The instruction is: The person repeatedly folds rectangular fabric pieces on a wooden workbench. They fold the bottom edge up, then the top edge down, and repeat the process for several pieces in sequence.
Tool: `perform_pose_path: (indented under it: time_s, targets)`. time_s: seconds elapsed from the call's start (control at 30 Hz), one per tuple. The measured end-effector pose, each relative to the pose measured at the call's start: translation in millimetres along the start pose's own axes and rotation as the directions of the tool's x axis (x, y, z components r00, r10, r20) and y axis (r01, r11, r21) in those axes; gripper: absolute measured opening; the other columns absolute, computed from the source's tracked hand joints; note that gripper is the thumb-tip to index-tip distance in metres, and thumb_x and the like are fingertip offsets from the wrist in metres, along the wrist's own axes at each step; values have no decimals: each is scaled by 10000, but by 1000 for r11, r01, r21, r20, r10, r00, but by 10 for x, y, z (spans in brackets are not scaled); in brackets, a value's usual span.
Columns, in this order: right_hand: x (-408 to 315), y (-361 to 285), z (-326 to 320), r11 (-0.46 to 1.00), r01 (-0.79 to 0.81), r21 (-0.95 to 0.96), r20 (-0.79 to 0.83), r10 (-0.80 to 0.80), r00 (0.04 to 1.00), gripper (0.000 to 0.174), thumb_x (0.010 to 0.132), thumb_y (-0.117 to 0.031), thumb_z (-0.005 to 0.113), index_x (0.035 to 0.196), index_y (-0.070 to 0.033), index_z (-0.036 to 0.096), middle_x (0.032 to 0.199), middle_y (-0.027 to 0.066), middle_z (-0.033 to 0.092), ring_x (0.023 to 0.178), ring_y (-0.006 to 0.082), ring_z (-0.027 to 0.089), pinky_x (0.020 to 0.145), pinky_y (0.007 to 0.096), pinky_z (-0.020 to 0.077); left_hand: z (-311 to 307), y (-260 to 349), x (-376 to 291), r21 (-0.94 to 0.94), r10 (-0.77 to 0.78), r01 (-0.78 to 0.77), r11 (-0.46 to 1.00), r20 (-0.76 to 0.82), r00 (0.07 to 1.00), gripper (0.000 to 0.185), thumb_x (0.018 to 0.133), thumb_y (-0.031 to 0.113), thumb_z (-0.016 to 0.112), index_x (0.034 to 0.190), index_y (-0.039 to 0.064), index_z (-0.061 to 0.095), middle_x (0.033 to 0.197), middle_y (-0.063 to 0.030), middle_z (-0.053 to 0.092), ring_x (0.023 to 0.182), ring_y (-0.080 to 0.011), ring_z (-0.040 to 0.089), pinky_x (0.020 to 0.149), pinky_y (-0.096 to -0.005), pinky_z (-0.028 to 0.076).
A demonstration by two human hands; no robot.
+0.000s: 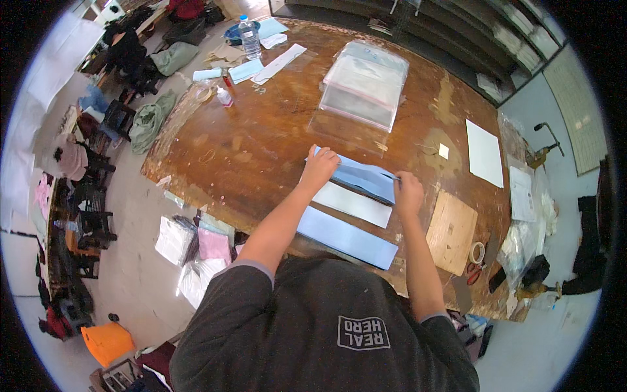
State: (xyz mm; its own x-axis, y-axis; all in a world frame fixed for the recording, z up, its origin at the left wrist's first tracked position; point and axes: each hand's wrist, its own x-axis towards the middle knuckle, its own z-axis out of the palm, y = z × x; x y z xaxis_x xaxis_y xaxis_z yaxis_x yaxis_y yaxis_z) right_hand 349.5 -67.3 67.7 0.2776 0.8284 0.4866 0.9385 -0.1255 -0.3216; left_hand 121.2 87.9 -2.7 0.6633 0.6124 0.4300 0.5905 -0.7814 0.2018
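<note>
A blue strip, perhaps cloth or paper, (365,175) spans between my hands above the wooden table (245,142). My left hand (321,165) grips its left end, and my right hand (408,192) pinches the upper right corner. Dark edges show beneath this strip. Nearer to me lies a white strip (352,204), roughly parallel to it. Closest to my body is another light blue strip (348,237) with a dark lower edge. Beyond my hands, a stack of clear plastic bags (365,83) lies flat on the table.
A wooden board (451,232), a tape roll (476,253) and red-handled scissors (474,272) lie to the right, below a white sheet (485,153). Far left stand a water bottle (250,39) and a small white bottle (224,97). People sit at the left.
</note>
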Motion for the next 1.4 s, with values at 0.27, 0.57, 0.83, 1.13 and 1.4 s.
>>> perform_pose_path:
  time_s: [0.27, 0.57, 0.83, 1.13, 1.4]
  targets:
    - [-676, 92, -548, 783, -363, 505, 44, 397, 917, 92, 908, -93, 629, 924, -4, 616, 775, 2, 568, 690, 70, 457, 598, 233, 380, -856, -143, -248, -335, -64, 65, 940, 14, 998, 114, 812, 144, 695, 915, 119, 652, 916, -44, 657, 1012, -241, 600, 974, -444, 410]
    - [-1649, 89, -740, 281, -686, 672, 403, 638, 656, 100, 908, -82, 638, 958, -9, 592, 773, -35, 573, 661, 31, 471, 585, 199, 368, -1077, 229, -947, -712, -422, 551, 435, 379, 823, 299, 896, 258, 645, 1039, -5, 646, 920, -164, 691, 819, -225, 655, 746, -334, 496]
    - [-2204, 20, -565, 139, -808, 572, 514, 707, 486, 99, 892, -112, 661, 896, -31, 605, 745, -36, 576, 638, 39, 478, 577, 204, 375, -1025, 274, -1498, -488, -530, 672, 557, 414, 740, 257, 892, 247, 666, 916, -9, 673, 729, -103, 662, 661, -127, 591, 630, -301, 482]
    - [-2206, 15, -382, 236, -814, 530, 440, 744, 502, 127, 893, -119, 649, 900, -6, 593, 716, -20, 555, 639, 60, 488, 573, 227, 405, -914, 170, -1477, -543, -572, 666, 511, 364, 735, 256, 868, 243, 696, 889, -11, 678, 702, -98, 657, 632, -139, 595, 605, -299, 478]
    - [-2073, -4, -410, 227, -850, 475, 464, 757, 461, 136, 890, -133, 654, 894, -9, 598, 697, 5, 554, 563, 83, 517, 436, 253, 430, -733, 135, -1487, -508, -577, 667, 546, 349, 738, 257, 844, 253, 710, 850, -2, 675, 696, -143, 656, 610, -236, 629, 609, -336, 489]
